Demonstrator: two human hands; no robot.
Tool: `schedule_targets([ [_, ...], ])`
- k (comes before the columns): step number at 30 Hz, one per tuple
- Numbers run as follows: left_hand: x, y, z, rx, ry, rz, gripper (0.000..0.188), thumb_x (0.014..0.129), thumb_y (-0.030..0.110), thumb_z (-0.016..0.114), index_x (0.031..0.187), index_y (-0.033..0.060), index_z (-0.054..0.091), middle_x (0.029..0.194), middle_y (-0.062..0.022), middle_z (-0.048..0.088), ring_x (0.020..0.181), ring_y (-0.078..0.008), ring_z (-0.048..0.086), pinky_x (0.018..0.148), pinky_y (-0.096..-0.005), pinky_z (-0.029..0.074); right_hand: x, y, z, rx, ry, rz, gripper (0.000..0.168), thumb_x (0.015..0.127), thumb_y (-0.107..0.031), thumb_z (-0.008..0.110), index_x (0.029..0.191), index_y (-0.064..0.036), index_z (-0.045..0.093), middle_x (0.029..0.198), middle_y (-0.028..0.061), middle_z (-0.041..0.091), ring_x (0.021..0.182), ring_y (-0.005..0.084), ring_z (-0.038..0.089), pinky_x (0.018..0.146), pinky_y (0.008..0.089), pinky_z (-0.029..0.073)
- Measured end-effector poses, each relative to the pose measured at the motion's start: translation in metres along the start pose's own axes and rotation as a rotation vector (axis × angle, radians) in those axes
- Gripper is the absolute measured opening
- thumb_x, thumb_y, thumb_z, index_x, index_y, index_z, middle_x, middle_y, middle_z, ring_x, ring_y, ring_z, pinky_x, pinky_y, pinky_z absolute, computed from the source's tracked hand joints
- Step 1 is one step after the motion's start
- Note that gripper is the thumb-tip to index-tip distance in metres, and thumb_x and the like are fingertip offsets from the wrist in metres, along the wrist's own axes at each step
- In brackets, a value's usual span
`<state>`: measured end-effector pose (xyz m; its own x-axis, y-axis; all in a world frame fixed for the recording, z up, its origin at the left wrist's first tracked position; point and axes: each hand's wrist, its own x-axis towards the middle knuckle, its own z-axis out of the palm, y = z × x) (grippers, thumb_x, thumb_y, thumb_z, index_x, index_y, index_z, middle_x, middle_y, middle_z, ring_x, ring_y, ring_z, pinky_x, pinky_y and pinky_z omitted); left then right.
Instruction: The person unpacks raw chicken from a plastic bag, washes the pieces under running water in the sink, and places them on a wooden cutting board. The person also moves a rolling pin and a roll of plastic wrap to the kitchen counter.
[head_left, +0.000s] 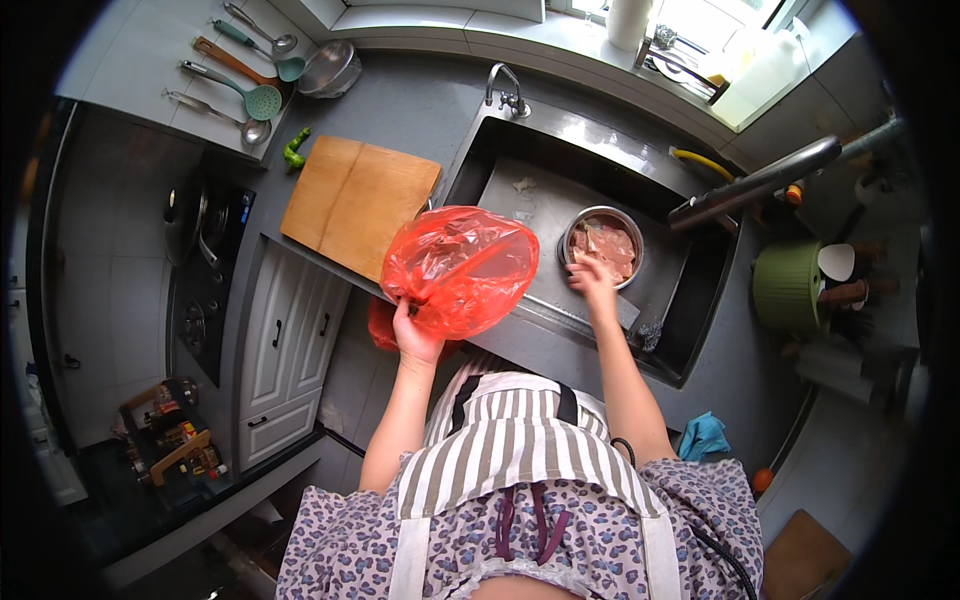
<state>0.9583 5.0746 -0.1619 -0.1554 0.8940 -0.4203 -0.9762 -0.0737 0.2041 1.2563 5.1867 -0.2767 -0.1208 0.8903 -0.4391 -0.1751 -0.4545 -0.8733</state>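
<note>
My left hand (417, 334) grips the gathered part of a red plastic bag (472, 262), which is puffed out and see-through. The bag hangs over the sink's front left corner and covers part of the wooden cutting board (345, 199). Over the near rim of a round stainless-steel bowl (564, 238) is my right hand (592, 281), its fingers slightly blurred and apart, with nothing seen in them. Pieces of raw meat (609, 244) fill the bowl, which stands on the floor of the stainless-steel sink (502, 187). Whether my fingertips touch the meat cannot be told.
A faucet (510, 94) rises behind the sink. A thick metal pipe (757, 184) juts over its right side. Green peppers (295, 152) lie beside the board. A steel scrubber (649, 336) sits in the sink; a green utensil holder (786, 285) stands at right, near a blue cloth (703, 435).
</note>
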Motion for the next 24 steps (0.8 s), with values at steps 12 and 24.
schedule_targets([
  [12, -0.024, 0.021, -0.083, 1.470, -0.069, 0.363, 0.037, 0.084, 0.002, 0.053, 0.121, 0.0022, 0.050, 0.119, -0.0080, 0.054, 0.109, -0.0189, 0.053, 0.093, -0.0313, 0.042, -0.090, -0.034, 0.190, 0.230, -0.534, 0.030, 0.087, 0.072, -0.004, 0.071, 0.141, -0.017, 0.020, 0.134, 0.0068, 0.042, 0.119, 0.0210, 0.044, 0.095, 0.0364, 0.041],
  [24, -0.083, 0.135, -0.116, 0.789, 0.247, -0.137, 0.079, 0.086, 0.020, 0.060, 0.146, 0.0232, 0.008, 0.146, -0.0091, 0.021, 0.126, -0.0310, 0.037, 0.095, -0.0524, 0.042, -0.004, 0.289, 0.273, -1.106, 0.064, -0.068, 0.043, 0.084, -0.025, 0.053, 0.118, 0.002, 0.054, 0.124, 0.0203, 0.052, 0.108, 0.0305, 0.053, 0.090, 0.0376, 0.043],
])
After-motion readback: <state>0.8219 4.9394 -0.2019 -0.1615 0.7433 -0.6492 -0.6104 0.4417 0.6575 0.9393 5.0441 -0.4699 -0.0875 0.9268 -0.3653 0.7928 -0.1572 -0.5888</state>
